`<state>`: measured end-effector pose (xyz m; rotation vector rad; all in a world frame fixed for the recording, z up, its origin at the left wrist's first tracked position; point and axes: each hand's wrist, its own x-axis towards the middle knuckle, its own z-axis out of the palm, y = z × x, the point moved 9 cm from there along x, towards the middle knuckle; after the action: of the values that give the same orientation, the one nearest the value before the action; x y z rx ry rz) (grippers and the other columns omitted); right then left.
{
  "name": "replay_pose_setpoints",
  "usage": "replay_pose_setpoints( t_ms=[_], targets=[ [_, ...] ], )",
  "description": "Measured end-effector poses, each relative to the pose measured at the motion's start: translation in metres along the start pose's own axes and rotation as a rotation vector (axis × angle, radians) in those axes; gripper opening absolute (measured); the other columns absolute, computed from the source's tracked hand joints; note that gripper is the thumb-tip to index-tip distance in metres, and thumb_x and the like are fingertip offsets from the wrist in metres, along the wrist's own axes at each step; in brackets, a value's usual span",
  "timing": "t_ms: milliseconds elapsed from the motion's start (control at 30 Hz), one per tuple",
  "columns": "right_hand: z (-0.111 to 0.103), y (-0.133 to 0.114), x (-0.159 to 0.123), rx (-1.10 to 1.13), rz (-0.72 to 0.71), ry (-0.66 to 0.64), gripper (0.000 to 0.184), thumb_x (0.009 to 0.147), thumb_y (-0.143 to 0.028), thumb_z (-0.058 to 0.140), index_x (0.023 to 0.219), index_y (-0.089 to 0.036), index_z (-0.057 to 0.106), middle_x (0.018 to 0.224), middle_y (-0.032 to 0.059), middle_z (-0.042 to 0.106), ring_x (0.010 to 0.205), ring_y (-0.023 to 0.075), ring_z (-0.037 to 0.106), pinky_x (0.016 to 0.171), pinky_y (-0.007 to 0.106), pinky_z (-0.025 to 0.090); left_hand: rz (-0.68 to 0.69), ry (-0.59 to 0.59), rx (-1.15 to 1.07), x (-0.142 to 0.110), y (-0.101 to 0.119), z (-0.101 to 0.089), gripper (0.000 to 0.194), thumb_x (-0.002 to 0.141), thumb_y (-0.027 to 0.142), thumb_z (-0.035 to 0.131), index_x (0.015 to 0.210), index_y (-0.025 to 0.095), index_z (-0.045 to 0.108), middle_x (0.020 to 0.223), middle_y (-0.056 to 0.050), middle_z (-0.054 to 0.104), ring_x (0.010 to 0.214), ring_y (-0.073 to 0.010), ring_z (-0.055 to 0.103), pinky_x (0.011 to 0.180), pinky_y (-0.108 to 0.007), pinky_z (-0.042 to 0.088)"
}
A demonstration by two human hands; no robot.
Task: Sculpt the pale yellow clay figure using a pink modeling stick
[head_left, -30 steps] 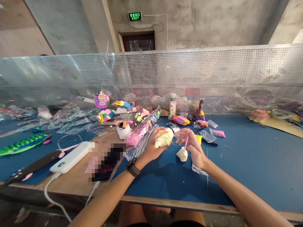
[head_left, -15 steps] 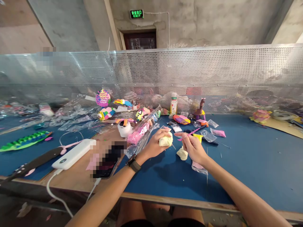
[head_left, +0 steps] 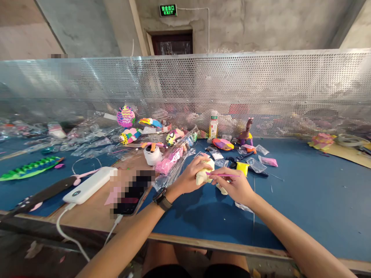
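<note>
A: ok, head cam, the only view here. what's different from half a second ago?

B: the pink tool (head_left: 232, 175). back then it's clear of the clay, now the tip looks like it's right on the cream lump (head_left: 202, 177).

A: where's the lump sitting?

B: it isn't, it's held up over the bench (head_left: 304, 208), between the front edge and the perforated screen (head_left: 261, 88) along the back edge. left hand (head_left: 192, 174) has its fingers curled around it.

A: and the other grip?

B: right hand (head_left: 237, 188) is pinching the tool between thumb and fingers, tool lying close to level. can't tell if the tip digs in or just rests there, too small.

A: so what does that mean for the work?

B: my read: lining up is done and the tool is working the surface, so the left needs to keep things steady.

A: anything nearby?

B: second lump (head_left: 222, 189) on the bench, more covered by the right hand than it was. yellow packet (head_left: 242, 168) lies beyond that, toward the back edge.
</note>
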<state>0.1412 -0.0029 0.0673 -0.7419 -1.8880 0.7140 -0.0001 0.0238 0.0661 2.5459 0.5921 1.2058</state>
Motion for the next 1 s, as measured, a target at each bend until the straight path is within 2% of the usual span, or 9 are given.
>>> replay_pose_setpoints(
  t_ms=[167, 333, 533, 800, 900, 1000],
  targets=[
    [-0.001, -0.01, 0.002, -0.024, -0.071, -0.001, 0.026, 0.109, -0.04, 0.058, 0.108, -0.022, 0.077, 0.093, 0.0078, 0.079, 0.078, 0.019, 0.075, 0.058, 0.026, 0.058, -0.012, 0.023, -0.067, 0.0, -0.004, -0.001, 0.034, 0.089, 0.026, 0.082, 0.12, 0.026, 0.067, 0.139, -0.013, 0.061, 0.138, -0.032, 0.06, 0.112, -0.053, 0.054],
    [0.001, -0.021, 0.002, -0.085, -0.143, -0.017, 0.02, 0.109, -0.032, 0.059, 0.112, -0.022, 0.076, 0.098, 0.0077, 0.08, 0.083, 0.019, 0.076, 0.072, 0.03, 0.062, -0.015, 0.002, -0.133, 0.001, -0.004, 0.0, 0.046, 0.085, 0.022, 0.083, 0.127, 0.027, 0.064, 0.134, -0.011, 0.067, 0.135, -0.0308, 0.062, 0.118, -0.054, 0.048],
    [-0.001, -0.032, 0.003, -0.154, -0.24, -0.026, 0.023, 0.11, -0.031, 0.056, 0.108, -0.024, 0.078, 0.107, 0.0105, 0.08, 0.096, 0.022, 0.077, 0.081, 0.035, 0.065, -0.229, -0.082, -0.189, -0.004, -0.017, 0.007, 0.06, 0.082, 0.029, 0.086, 0.135, 0.025, 0.06, 0.136, -0.009, 0.069, 0.129, -0.0295, 0.066, 0.111, -0.045, 0.053],
    [-0.006, -0.027, -0.001, -0.166, -0.195, 0.077, 0.02, 0.107, -0.033, 0.062, 0.103, -0.024, 0.08, 0.102, 0.0084, 0.084, 0.086, 0.0204, 0.079, 0.071, 0.03, 0.065, -0.239, -0.084, -0.218, -0.003, -0.016, 0.007, 0.061, 0.081, 0.031, 0.088, 0.135, 0.023, 0.059, 0.137, -0.011, 0.068, 0.128, -0.0295, 0.066, 0.108, -0.043, 0.055],
    [-0.004, -0.025, -0.002, -0.17, -0.171, 0.079, 0.023, 0.106, -0.035, 0.062, 0.103, -0.024, 0.081, 0.099, 0.0081, 0.084, 0.081, 0.0203, 0.078, 0.062, 0.028, 0.063, -0.216, -0.074, -0.209, -0.003, -0.015, 0.007, 0.061, 0.082, 0.029, 0.088, 0.134, 0.023, 0.059, 0.134, -0.01, 0.069, 0.125, -0.0286, 0.068, 0.105, -0.043, 0.056],
    [-0.002, -0.023, -0.002, -0.182, -0.158, 0.075, 0.025, 0.106, -0.037, 0.06, 0.103, -0.023, 0.082, 0.097, 0.0078, 0.084, 0.076, 0.0199, 0.077, 0.063, 0.029, 0.064, -0.207, -0.066, -0.201, -0.004, -0.015, 0.007, 0.061, 0.081, 0.027, 0.088, 0.134, 0.024, 0.059, 0.132, -0.01, 0.069, 0.124, -0.0284, 0.068, 0.106, -0.044, 0.056]
  ],
)
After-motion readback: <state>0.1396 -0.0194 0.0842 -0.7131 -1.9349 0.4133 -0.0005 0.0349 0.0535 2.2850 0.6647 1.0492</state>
